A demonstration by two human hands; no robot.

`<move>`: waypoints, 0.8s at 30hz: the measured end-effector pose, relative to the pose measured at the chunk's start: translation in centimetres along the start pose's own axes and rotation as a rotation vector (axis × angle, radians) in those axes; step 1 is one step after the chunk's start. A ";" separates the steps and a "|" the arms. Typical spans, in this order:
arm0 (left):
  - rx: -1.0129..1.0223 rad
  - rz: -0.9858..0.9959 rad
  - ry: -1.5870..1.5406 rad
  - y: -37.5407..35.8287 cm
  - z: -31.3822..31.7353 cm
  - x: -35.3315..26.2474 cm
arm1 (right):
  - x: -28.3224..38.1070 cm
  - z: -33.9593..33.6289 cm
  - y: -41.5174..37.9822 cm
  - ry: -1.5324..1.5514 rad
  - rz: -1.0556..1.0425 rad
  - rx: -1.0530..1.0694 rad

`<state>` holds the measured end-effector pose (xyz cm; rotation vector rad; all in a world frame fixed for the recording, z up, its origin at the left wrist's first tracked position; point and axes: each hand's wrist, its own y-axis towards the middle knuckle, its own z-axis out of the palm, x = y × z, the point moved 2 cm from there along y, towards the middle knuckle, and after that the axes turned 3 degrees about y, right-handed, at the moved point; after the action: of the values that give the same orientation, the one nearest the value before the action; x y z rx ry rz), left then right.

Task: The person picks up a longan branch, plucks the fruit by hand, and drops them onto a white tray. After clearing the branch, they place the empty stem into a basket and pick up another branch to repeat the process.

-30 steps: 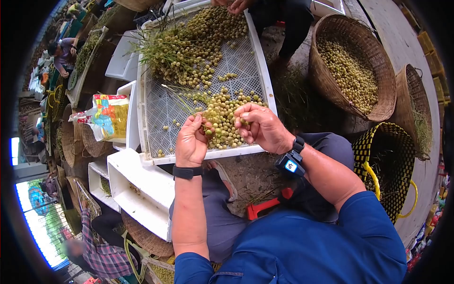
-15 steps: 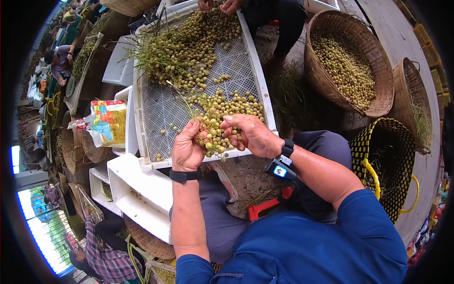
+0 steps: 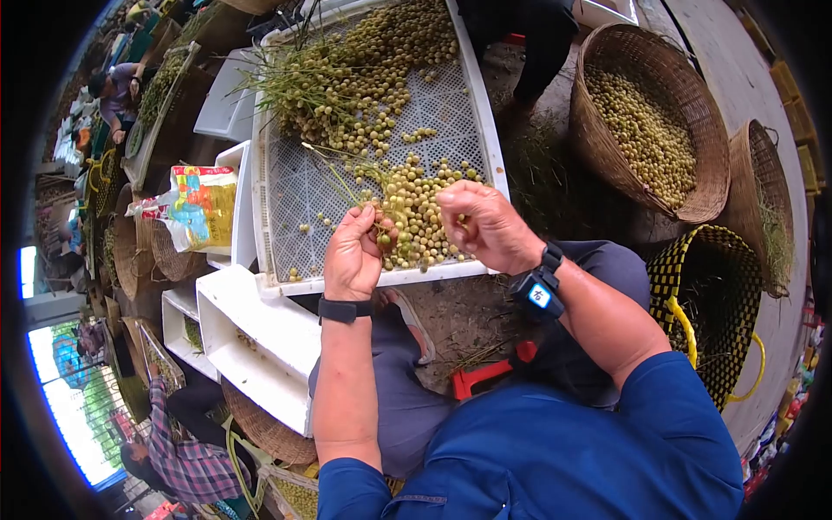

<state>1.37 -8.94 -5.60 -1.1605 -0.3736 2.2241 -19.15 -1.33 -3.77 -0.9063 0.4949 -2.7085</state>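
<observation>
My left hand [image 3: 354, 256] pinches a thin-stemmed sprig [image 3: 340, 180] of small round yellow-green fruits over the near part of a white perforated tray. To the right of the sprig and apart from it is my right hand [image 3: 492, 227]. Its fingers are curled in, and whether a fruit lies inside them is hidden. Loose fruits [image 3: 425, 195] spread over the tray between and beyond both hands. Farther up, a heap of fruits with green stems [image 3: 342, 95] covers the upper left of the tray [image 3: 487, 121].
A wicker basket [image 3: 602, 160] of fruits stands at right, beside another wicker basket [image 3: 747, 208]. Below them is a black-and-yellow woven basket [image 3: 747, 269]. White boxes [image 3: 260, 334] and a printed bag [image 3: 206, 208] lie left. A person's dark-clad leg [image 3: 546, 48] is beyond the tray.
My right hand has drawn away from the sprig to the right, its fingers curling in. My left hand still holds the sprig. Another person's hands at the tray's far edge are out of view.
</observation>
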 end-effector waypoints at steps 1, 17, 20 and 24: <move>-0.018 0.028 0.033 0.0 0.0 -0.1 | 0.2 -0.1 -0.1 0.004 -0.020 0.054; -0.088 0.195 0.218 -0.6 2.0 2.3 | -4.0 0.4 0.5 -0.406 0.086 -0.205; -0.106 0.212 0.271 -0.6 2.1 3.2 | -4.6 -0.2 1.2 -0.420 0.028 -0.188; -0.064 0.152 0.122 -0.6 1.9 2.4 | -4.1 -0.1 1.6 -0.441 -0.006 -0.152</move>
<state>-1.03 -6.96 -5.75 -1.3924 -0.3183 2.2704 -15.86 -1.37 -6.65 -1.4951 0.6027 -2.3911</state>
